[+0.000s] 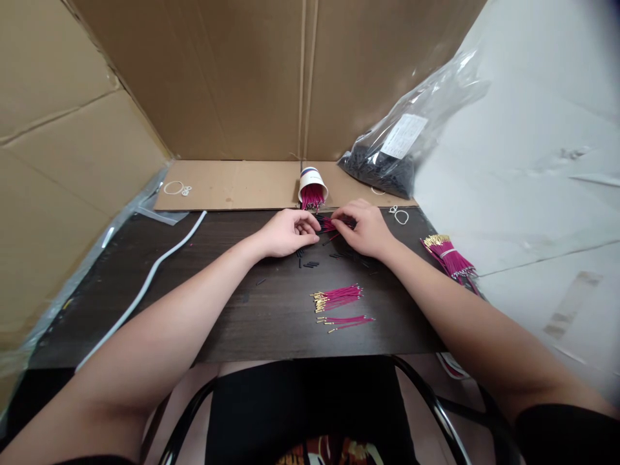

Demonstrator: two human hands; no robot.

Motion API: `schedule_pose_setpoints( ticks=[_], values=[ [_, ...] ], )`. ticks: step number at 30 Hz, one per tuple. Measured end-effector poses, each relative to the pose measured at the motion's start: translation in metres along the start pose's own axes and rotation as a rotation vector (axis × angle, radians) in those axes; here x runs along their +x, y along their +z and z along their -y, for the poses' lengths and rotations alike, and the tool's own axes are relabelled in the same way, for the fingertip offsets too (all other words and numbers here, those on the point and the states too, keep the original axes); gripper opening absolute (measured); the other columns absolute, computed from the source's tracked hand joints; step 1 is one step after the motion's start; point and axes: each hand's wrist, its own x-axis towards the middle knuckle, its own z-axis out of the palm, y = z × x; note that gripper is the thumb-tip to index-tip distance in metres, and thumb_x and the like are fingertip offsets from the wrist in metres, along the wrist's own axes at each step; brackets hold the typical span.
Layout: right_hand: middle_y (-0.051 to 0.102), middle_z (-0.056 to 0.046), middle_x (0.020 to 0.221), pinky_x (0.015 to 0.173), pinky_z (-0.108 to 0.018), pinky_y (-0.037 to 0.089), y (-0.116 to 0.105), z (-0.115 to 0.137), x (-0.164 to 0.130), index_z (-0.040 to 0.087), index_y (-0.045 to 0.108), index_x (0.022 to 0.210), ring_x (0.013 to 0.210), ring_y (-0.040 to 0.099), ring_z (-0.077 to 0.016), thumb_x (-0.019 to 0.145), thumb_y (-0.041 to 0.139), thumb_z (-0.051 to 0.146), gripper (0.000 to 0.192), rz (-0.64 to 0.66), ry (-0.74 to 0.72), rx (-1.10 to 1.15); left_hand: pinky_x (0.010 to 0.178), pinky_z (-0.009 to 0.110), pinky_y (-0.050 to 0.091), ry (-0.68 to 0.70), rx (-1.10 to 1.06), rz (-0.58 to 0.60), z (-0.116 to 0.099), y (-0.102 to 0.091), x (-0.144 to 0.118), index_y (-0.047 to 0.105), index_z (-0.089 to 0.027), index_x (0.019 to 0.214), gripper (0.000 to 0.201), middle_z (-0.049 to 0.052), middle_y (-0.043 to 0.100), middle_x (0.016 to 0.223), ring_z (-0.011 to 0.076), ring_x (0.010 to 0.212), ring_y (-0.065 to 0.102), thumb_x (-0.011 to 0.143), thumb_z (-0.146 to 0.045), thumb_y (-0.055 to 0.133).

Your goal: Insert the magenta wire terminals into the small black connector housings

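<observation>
While a small bunch of magenta wires [328, 224] lay pinched between them at the worktop's [232, 303] far edge, the left hand [287, 233] and right hand [367, 229] both gripped it, just before a tipped paper cup [312, 186]; loose wires [338, 298] lay nearer.

A dark wooden worktop [232, 310] carries two loose piles of pink wires [339, 298]. Beyond those wires lie small black sleeves [310, 263]; right of them a banded wire bundle [450, 258]; far left a white strip [145, 284].
</observation>
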Motion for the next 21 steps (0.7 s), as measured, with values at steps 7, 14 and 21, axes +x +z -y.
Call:
schedule_pose_setpoints(
  ticks=[7, 14, 21],
  values=[
    [0.071, -0.009, 0.105, 0.094, -0.044, 0.047, -0.005, 0.006, 0.001, 0.017, 0.075, 0.106, 0.098, 0.063, -0.0274, 0.105, 0.065, 0.034, 0.020, 0.066, 0.012, -0.020, 0.073, 0.030, 0.049, -0.012, 0.008, 0.006, -0.001, -0.001, -0.001, 0.075, -0.010, 0.104, 0.022, 0.006, 0.070, 0.085, 0.0133, 0.077, 0.061, 0.085, -0.016, 0.084],
    [0.066, -0.013, 0.130, 0.107, -0.052, 0.048, -0.009, 0.006, -0.004, 0.015, 0.064, 0.134, 0.120, 0.059, -0.0348, 0.085, 0.068, 0.035, 0.053, 0.230, 0.008, -0.056, 0.075, 0.030, 0.050, -0.011, 0.008, 0.009, 0.001, -0.001, 0.000, 0.074, -0.010, 0.104, 0.021, 0.006, 0.071, 0.086, 0.0134, 0.078, 0.062, 0.085, -0.015, 0.083],
    [0.069, -0.012, 0.123, 0.099, -0.049, 0.049, 0.000, -0.002, -0.005, 0.017, 0.063, 0.133, 0.114, 0.063, -0.0316, 0.096, 0.069, 0.034, 0.041, 0.197, 0.084, -0.023, 0.074, 0.029, 0.050, -0.011, -0.001, 0.017, 0.000, -0.001, -0.001, 0.074, -0.010, 0.104, 0.022, 0.006, 0.071, 0.085, 0.0134, 0.078, 0.062, 0.086, -0.017, 0.084]
  ],
)
